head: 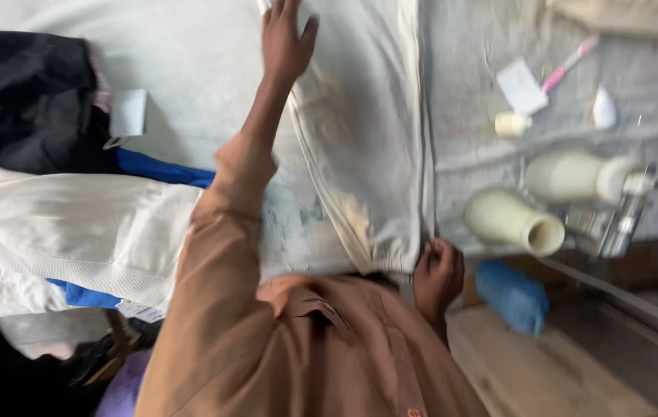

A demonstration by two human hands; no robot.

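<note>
The left hand (pixel 286 38) lay flat, fingers spread and grip released, on the far part of the off-white garment (pixel 360 131) spread over the desk (pixel 468 100); the right hand (pixel 437 274) was clenched on that garment's near hem; just right of the garment lay two cream bottles (pixel 514 220), tipped over; left of it sat a heap of clothes (pixel 74 224).

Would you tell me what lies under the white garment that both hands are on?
Under the white garment a pale cloth-covered surface shows around its edges. The left hand presses flat on top; the right hand grips its hem. Whatever lies directly beneath is covered.
</note>
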